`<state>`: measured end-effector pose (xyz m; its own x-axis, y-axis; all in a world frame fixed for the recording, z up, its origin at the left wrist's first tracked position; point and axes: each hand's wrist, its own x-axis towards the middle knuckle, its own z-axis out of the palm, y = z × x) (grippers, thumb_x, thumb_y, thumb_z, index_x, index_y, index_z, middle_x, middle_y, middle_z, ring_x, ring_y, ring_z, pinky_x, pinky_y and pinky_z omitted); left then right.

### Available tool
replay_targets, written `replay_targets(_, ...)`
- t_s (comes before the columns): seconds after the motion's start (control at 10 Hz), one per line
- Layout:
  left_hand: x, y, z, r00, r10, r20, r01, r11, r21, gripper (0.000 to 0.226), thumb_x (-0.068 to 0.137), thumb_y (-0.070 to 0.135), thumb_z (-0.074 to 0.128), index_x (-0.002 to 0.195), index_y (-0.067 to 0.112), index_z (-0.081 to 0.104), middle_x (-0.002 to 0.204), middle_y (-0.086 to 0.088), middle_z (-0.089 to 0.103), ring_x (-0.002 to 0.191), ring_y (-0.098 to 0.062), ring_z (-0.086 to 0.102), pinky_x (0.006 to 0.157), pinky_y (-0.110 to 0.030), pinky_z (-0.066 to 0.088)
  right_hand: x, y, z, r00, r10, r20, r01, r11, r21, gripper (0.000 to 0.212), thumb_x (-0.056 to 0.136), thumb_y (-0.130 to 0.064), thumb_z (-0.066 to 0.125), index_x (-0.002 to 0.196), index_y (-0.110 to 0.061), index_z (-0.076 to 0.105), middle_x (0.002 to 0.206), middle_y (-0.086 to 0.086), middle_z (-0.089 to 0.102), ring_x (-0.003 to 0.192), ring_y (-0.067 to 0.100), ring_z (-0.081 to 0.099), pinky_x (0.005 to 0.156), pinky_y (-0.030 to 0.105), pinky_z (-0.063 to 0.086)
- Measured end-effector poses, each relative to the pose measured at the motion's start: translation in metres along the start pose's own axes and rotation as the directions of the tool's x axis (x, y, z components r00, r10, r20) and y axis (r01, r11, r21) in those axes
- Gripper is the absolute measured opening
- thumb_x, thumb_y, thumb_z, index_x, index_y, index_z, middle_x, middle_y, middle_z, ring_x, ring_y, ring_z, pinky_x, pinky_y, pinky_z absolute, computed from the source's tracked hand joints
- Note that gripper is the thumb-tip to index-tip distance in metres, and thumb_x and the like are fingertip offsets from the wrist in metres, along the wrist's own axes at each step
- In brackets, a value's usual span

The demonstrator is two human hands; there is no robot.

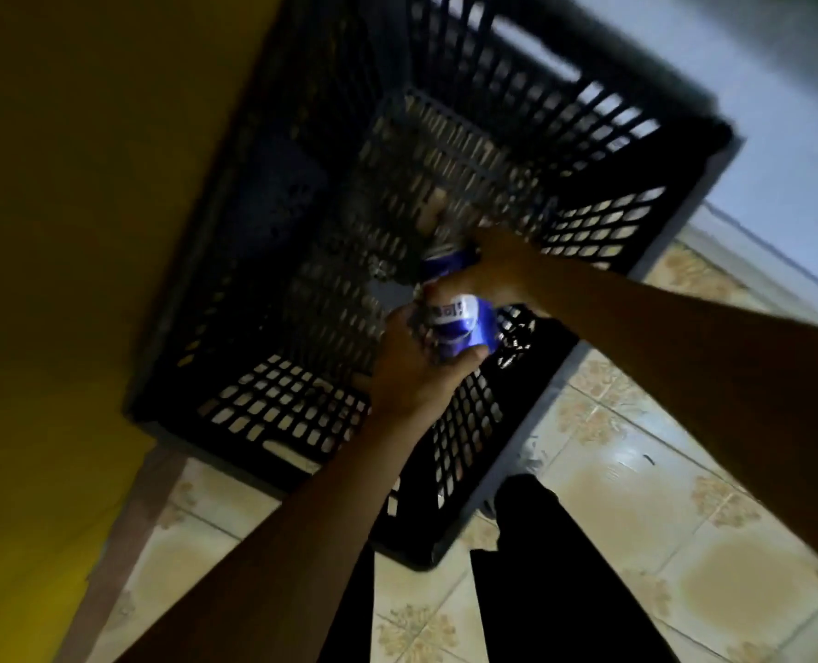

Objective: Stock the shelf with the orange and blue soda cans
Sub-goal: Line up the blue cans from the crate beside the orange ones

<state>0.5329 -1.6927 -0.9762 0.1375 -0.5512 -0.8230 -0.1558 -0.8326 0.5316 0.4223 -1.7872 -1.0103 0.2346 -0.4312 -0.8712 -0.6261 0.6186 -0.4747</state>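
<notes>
Head view, looking steeply down; dim light, some motion blur

- Black plastic lattice crate [603, 155], open-topped, with slotted walls and floor and a handle cut-out in the far wall. It stands on beige patterned floor tiles [627, 476], and its left side sits against a flat yellow surface [62, 232]
- Left hand [416, 375] reaches in over the crate's near wall. Fingers and thumb are curled round a blue-and-white soda can [464, 323], which lies tilted with its white label panel facing up. Firm wrap, thumb across the lower end of the can
- Right hand [497, 270] comes in from the right, over the crate's right wall, and grips a second blue soda can [445, 258] just beyond the first. Only a blue band and a pale rim show past the fingers
- The two cans are just beside each other, perhaps touching; blur prevents certainty. Both are within the crate's outline, near its front-right corner. Cannot tell whether they rest on the crate floor or are held above it
- Dark trouser legs [555, 576] at bottom of frame, standing on the tiles just beside the crate's near corner
</notes>
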Motion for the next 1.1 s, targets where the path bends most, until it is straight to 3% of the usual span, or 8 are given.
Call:
replay_targets(0.2,-0.141,0.077,-0.022,0.999,0.040,0.000,-0.039,0.983,0.181,0.076,0.067,0.019,0.084,0.130,0.022,0.041,0.107,0.014,0.059,0.102,-0.007,0.060,0.083,-0.018,0.050,-0.171,-0.044,-0.016,0.995,0.003,0.099,-0.046,0.902,0.429,0.019,0.085,-0.020,0.069,0.102,-0.017,0.061,0.106,0.010,0.067,0.080,0.015,0.065,0.078,0.036,0.057)
replay_targets(0.3,-0.197,0.099,-0.027,0.998,0.029,0.047,-0.040,0.967,0.252,0.077,0.069,0.019,0.083,0.132,0.023,0.041,0.114,0.005,0.059,0.106,-0.018,0.060,0.092,-0.039,0.052,-0.252,-0.048,-0.023,0.993,0.045,0.108,-0.103,0.771,0.628,0.022,0.089,-0.029,0.065,0.107,-0.018,0.059,0.110,0.009,0.065,0.087,0.017,0.063,0.089,0.038,0.053)
replay_targets(0.4,-0.248,0.116,-0.024,0.999,0.035,-0.020,-0.024,0.916,0.400,0.082,0.066,0.028,0.083,0.134,0.021,0.039,0.117,0.002,0.057,0.105,-0.019,0.058,0.093,-0.041,0.050,-0.318,-0.045,-0.024,0.977,0.202,0.068,-0.180,0.609,0.772,0.042,0.085,-0.047,0.062,0.116,-0.019,0.057,0.106,0.005,0.063,0.098,0.024,0.062,0.093,0.039,0.049)
replay_targets(0.6,-0.353,0.122,-0.022,0.950,0.312,0.015,-0.250,0.730,0.637,0.087,0.065,0.035,0.083,0.137,0.019,0.035,0.128,-0.003,0.051,0.116,-0.021,0.050,0.097,-0.037,0.046,-0.421,-0.062,0.018,0.977,0.176,-0.123,0.006,0.552,0.834,0.049,0.075,-0.038,0.077,0.113,-0.010,0.062,0.104,0.010,0.070,0.092,0.025,0.068,0.069,0.031,0.055)
replay_targets(0.7,-0.405,0.109,-0.025,0.928,0.372,0.033,-0.300,0.690,0.659,0.095,0.068,0.036,0.081,0.144,0.021,0.026,0.138,0.001,0.044,0.125,-0.017,0.043,0.097,-0.028,0.036,-0.460,-0.070,0.043,0.926,0.214,-0.312,0.113,0.631,0.768,0.056,0.066,-0.025,0.085,0.109,-0.005,0.056,0.104,0.010,0.068,0.092,0.025,0.067,0.072,0.031,0.055)
replay_targets(0.8,-0.448,0.095,-0.036,0.908,0.407,0.098,-0.412,0.828,0.379,0.089,0.066,0.022,0.085,0.138,0.029,0.033,0.124,0.024,0.045,0.118,0.002,0.044,0.093,-0.014,0.033,-0.512,-0.071,0.064,0.863,0.175,-0.474,0.215,0.722,0.657,0.053,0.067,-0.023,0.084,0.106,-0.016,0.050,0.098,0.002,0.062,0.090,0.019,0.063,0.072,0.027,0.051)
replay_targets(0.9,-0.487,0.092,-0.042,0.872,0.458,0.171,-0.488,0.840,0.237,0.081,0.064,0.010,0.084,0.126,0.032,0.037,0.108,0.033,0.046,0.100,0.020,0.050,0.076,0.001,0.039,-0.568,-0.064,0.077,0.806,0.105,-0.582,0.379,0.663,0.645,0.051,0.067,-0.016,0.083,0.107,-0.017,0.052,0.095,0.001,0.065,0.085,0.016,0.064,0.066,0.019,0.051)
replay_targets(1.1,-0.558,0.126,0.002,0.781,0.511,0.358,-0.565,0.823,0.058,0.075,0.067,-0.004,0.078,0.131,0.013,0.044,0.108,0.011,0.057,0.098,0.001,0.061,0.071,-0.006,0.047,-0.687,-0.035,0.060,0.653,-0.074,-0.753,0.609,0.644,0.464,0.076,0.069,-0.016,0.084,0.131,-0.025,0.041,0.115,-0.004,0.059,0.100,0.010,0.062,0.079,0.017,0.053)
